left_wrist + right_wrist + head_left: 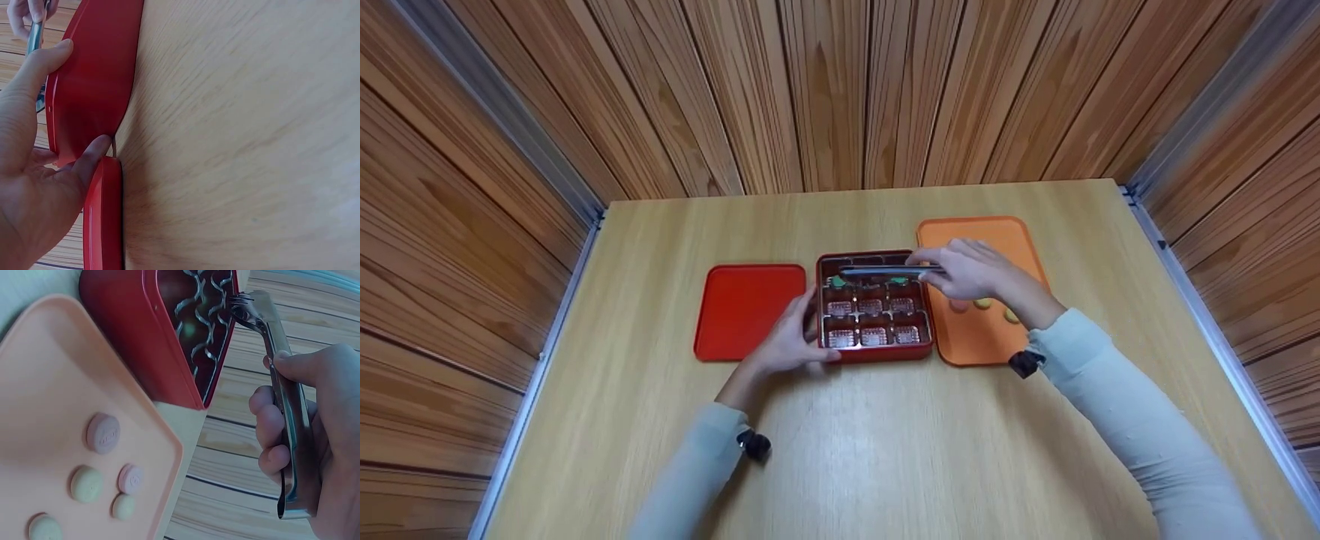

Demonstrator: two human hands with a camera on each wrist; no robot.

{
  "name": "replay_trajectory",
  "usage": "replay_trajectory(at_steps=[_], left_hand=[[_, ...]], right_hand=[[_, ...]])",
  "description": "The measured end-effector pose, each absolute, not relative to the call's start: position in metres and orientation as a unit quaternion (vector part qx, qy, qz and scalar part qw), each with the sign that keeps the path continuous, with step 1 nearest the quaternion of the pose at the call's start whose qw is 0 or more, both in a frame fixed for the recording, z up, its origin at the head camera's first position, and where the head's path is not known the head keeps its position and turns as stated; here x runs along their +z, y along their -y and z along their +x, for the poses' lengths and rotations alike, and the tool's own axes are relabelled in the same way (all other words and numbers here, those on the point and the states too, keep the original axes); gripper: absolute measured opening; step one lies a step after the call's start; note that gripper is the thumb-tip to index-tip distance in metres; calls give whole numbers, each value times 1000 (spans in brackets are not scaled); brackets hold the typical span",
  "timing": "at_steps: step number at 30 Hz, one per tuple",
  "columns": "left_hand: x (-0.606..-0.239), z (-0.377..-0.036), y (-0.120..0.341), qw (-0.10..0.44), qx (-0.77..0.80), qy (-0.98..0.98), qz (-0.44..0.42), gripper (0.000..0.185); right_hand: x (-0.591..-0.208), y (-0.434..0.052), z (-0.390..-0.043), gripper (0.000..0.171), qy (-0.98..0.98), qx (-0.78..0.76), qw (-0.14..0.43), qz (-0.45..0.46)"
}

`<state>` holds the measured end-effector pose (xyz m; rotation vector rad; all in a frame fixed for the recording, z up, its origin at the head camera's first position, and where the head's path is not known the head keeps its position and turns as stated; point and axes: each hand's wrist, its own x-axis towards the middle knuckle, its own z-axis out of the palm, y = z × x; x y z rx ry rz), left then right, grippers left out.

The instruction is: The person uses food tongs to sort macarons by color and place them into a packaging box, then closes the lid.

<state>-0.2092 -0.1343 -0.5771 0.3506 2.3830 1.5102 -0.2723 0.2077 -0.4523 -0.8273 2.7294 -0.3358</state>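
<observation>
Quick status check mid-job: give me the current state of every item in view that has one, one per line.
Red box: open, upright on the table, steadied by the left hand.
Red lid: off, flat beside the box.
Tongs: held by the right hand, tips over the box's back row.
Orange tray: flat, holding several round sweets.
Box's front compartments: no sweets visible.

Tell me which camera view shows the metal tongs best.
The right wrist view: the tongs fill it, gripped by the right hand. The head view shows them small, over the red box. The left wrist view shows only a sliver.
</observation>
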Motion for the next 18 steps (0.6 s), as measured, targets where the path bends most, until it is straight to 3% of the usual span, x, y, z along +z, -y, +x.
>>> replay_trajectory(at_steps=[6, 18], left_hand=[[-578, -210, 133, 152, 538, -821, 118, 130], [-577, -210, 133, 157, 530, -826, 110, 132]], right_hand=[[-452, -199, -268, 38, -935, -125, 165, -287], [-451, -185, -262, 39, -939, -102, 170, -282]])
